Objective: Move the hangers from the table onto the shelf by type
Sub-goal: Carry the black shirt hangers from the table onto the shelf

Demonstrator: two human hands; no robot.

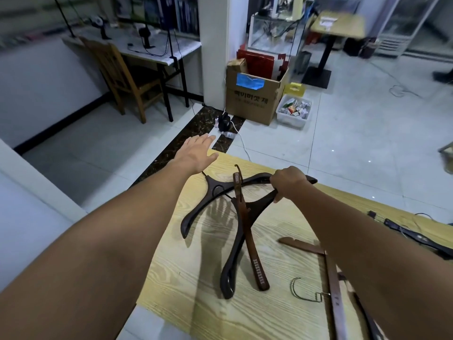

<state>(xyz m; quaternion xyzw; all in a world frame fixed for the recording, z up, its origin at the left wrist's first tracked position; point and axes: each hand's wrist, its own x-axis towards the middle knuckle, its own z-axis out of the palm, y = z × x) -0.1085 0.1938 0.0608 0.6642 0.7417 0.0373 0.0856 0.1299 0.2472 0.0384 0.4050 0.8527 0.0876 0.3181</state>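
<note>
On the pale wood-grain table (282,315), the right hand (289,181) closes around the far arms of two dark wide-shouldered hangers (215,192) crossed under a slim brown wooden hanger (247,231), while the left hand (196,153) hovers open and empty beyond them, so the pickup step seems under way, and lifting calls for freeing the dark pair.

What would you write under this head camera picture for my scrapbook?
Right hand grips dark hangers on a wooden table, while the open left hand reaches past the edge.

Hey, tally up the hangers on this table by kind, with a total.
Wide dark hangers: 2
Slim reddish-brown hangers: 2
Dark bar hanger at the table's right edge, partly hidden: 1
Total: 5 in view; the right arm may hide more.
</note>
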